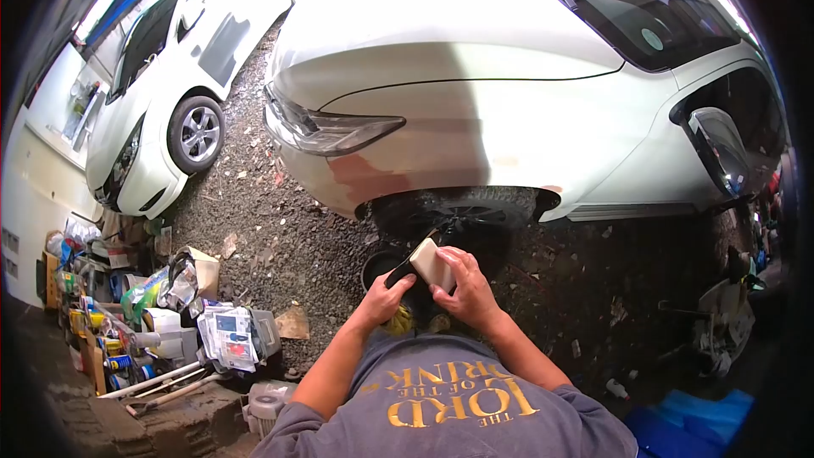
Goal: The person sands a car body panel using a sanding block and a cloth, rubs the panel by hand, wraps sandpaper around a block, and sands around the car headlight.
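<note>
A pale, flat block [432,265] is held between my two hands, in front of the white car's [543,131] front wheel. My left hand [392,297] is closed on a dark, flat piece [402,271] that lies against the block's left side. Fingers of my right hand [463,287] wrap round the block's right side. Above my hands, the car's fender carries reddish-brown patches [365,173] under the headlight [339,131] and near the wheel arch. A dark bucket-like container [379,265] stands behind my left hand.
A second white car [153,110] stands at the upper left on gravel [254,212]. Cans, bags, newspaper [229,337] and long-handled tools [165,394] are piled at the lower left. Blue sheeting [691,420] lies at the lower right, below assorted clutter [725,322].
</note>
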Available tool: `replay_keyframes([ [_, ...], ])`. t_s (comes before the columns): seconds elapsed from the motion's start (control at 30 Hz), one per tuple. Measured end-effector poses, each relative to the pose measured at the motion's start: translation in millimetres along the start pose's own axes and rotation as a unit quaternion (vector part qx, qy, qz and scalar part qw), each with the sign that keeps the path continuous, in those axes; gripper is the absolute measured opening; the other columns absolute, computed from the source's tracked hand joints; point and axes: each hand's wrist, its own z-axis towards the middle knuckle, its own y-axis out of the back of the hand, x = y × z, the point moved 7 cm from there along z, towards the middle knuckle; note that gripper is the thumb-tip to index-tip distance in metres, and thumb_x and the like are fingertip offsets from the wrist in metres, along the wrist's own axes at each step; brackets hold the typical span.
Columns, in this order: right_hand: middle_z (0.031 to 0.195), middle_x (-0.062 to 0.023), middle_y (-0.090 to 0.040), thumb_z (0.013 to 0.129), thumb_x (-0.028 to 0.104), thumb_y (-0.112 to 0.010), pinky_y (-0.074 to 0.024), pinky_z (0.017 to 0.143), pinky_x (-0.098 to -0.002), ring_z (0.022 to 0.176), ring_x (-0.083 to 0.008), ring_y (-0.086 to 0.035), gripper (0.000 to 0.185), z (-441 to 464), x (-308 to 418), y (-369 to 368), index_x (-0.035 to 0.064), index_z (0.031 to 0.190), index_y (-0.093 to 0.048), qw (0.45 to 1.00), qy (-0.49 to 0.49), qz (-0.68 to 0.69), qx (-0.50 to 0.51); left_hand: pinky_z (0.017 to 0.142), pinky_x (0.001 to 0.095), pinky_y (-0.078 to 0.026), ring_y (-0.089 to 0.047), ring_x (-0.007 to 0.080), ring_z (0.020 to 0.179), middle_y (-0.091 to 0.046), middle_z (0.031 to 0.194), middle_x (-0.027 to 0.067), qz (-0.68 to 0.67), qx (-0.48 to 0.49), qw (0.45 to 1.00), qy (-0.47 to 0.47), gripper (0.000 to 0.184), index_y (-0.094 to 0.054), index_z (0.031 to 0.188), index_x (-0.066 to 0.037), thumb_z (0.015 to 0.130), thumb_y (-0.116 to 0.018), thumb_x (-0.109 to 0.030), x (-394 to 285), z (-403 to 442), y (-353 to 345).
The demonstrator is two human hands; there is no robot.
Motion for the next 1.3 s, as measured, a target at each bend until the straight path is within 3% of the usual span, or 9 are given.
replay_keyframes([
  [0.6, 0.143, -0.0185, -0.052, 0.077, 0.011, -0.085, -0.0496, 0.104, -0.0473, 0.125, -0.0376, -0.055, 0.076, -9, 6, -9, 0.0065, 0.144, -0.051, 0.998, 0.052, -0.023, -0.037, 0.082, 0.027, -0.054, -0.064, 0.0068, 0.091, -0.075, 0.099, 0.0032, -0.014, -0.108, 0.993, -0.055, 0.025, -0.072, 0.116, 0.003, 0.099, -0.073, -0.014, -29, -15, -17],
  [0.7, 0.145, -0.016, -0.051, 0.079, 0.014, -0.087, -0.0487, 0.104, -0.0444, 0.127, -0.0323, -0.053, 0.082, -5, -2, -12, 0.008, 0.15, -0.047, 0.999, 0.029, -0.022, -0.002, 0.084, 0.0271, -0.054, -0.065, 0.0081, 0.092, -0.075, 0.101, 0.0029, -0.002, -0.122, 0.992, -0.025, 0.023, -0.073, 0.116, 0.002, 0.099, -0.073, -0.013, -19, -21, -2],
  [0.8, 0.149, -0.0146, -0.05, 0.082, 0.019, -0.087, -0.0472, 0.108, -0.0428, 0.131, -0.0307, -0.053, 0.091, 5, -26, -12, 0.0068, 0.157, -0.038, 0.987, -0.104, 0.11, -0.045, 0.086, 0.0281, -0.054, -0.067, 0.0095, 0.096, -0.074, 0.104, 0.0033, -0.027, -0.119, 0.991, -0.059, 0.023, -0.072, 0.116, 0.002, 0.099, -0.072, -0.012, -16, -25, 14],
  [0.87, 0.149, -0.0127, -0.049, 0.088, 0.02, -0.085, -0.048, 0.108, -0.0392, 0.133, -0.0222, -0.051, 0.083, 0, -64, -56, 0.0032, 0.155, -0.039, 0.826, -0.287, 0.482, 0.047, 0.087, 0.0292, -0.054, -0.067, 0.011, 0.099, -0.074, 0.107, 0.0035, -0.078, -0.119, 0.99, -0.015, 0.024, -0.072, 0.117, 0.002, 0.099, -0.072, -0.014, -13, -28, 24],
  [0.93, 0.137, -0.0099, -0.06, 0.088, 0.017, -0.084, -0.051, 0.104, -0.0376, 0.124, -0.02, -0.058, 0.074, 13, -42, -63, 0.0023, 0.15, -0.046, 0.77, -0.314, 0.535, 0.149, 0.09, 0.0303, -0.054, -0.068, 0.0133, 0.102, -0.074, 0.11, 0.0039, -0.06, -0.124, 0.989, -0.054, 0.026, -0.072, 0.119, 0.001, 0.098, -0.072, -0.016, -18, -32, 39],
  [0.97, 0.129, -0.0085, -0.064, 0.089, 0.015, -0.083, -0.0525, 0.101, -0.0369, 0.118, -0.0192, -0.061, 0.067, 14, -51, -74, 0.0022, 0.147, -0.05, 0.775, -0.324, 0.516, 0.166, 0.091, 0.0307, -0.054, -0.068, 0.0149, 0.103, -0.073, 0.111, 0.0043, -0.019, -0.132, 0.985, -0.111, 0.028, -0.072, 0.12, 0.0, 0.098, -0.072, -0.017, -23, -35, 46],
  [1.07, 0.112, -0.0047, -0.071, 0.094, 0.01, -0.078, -0.0557, 0.095, -0.0339, 0.106, -0.018, -0.067, 0.048, 20, -53, -110, 0.0024, 0.137, -0.061, 0.82, -0.318, 0.453, 0.148, 0.091, 0.0316, -0.055, -0.069, 0.0165, 0.103, -0.073, 0.113, 0.0057, -0.177, -0.167, 0.97, 0.011, 0.029, -0.071, 0.123, -0.001, 0.097, -0.072, -0.016, 7, -29, 77],
  [1.17, 0.115, -0.0106, -0.074, 0.094, 0.006, -0.074, -0.059, 0.086, -0.0349, 0.102, -0.0232, -0.072, 0.042, 55, -14, -122, 0.0095, 0.135, -0.066, 0.969, -0.102, 0.204, 0.092, 0.087, 0.0329, -0.057, -0.07, 0.0167, 0.1, -0.075, 0.108, 0.0062, -0.237, -0.206, 0.948, 0.058, 0.028, -0.071, 0.12, -0.001, 0.099, -0.071, -0.019, 28, -27, 111],
  [1.3, 0.099, -0.012, -0.073, 0.088, 0.006, -0.074, -0.0601, 0.079, -0.0374, 0.09, -0.0281, -0.072, 0.043, 79, 9, -176, 0.013, 0.129, -0.069, 0.99, 0.055, -0.077, 0.109, 0.074, 0.0327, -0.057, -0.069, 0.0158, 0.084, -0.074, 0.1, 0.0081, -0.262, -0.334, 0.901, 0.089, 0.03, -0.074, 0.113, 0.0, 0.1, -0.072, -0.026, 76, -20, 147],
])
